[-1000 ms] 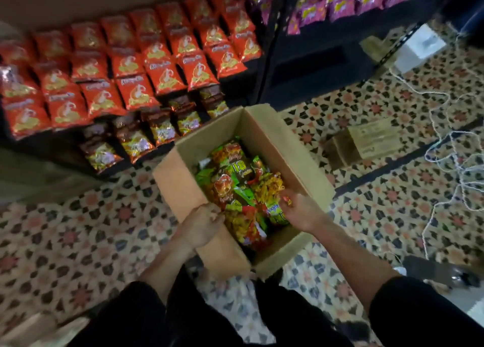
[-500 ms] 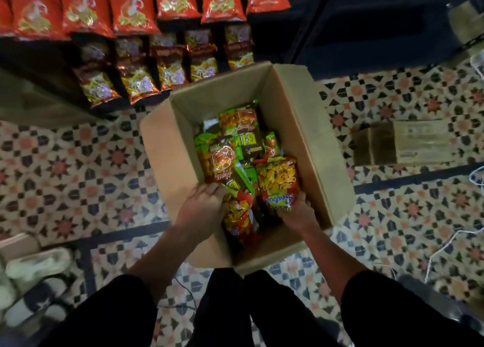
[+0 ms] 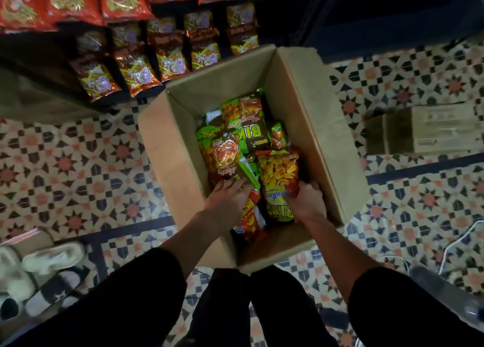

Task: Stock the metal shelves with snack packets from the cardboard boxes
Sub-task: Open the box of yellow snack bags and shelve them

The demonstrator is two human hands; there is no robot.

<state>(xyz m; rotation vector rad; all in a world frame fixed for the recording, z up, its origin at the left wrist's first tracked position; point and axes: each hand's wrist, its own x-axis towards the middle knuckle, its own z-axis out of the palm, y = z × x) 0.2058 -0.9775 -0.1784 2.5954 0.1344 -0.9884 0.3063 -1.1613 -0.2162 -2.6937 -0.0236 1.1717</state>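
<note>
On the metal shelves (image 3: 36, 54) many packets (image 3: 125, 3) already stand (orange above, brown below), yet the cardboard box (image 3: 314, 126) holds plenty more. Inside it, the right hand (image 3: 306, 202) grips a yellow packet (image 3: 279, 176); the left hand (image 3: 227, 197) rests flat on another.

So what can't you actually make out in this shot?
All in the head view:
- Box floor: buried under packets.
- Right hand fingers: tucked down behind the yellow packet, so the grip is unclear.
- Red packets at the top: cut off by the frame edge.
- Side box label: too blurred to read.
</note>
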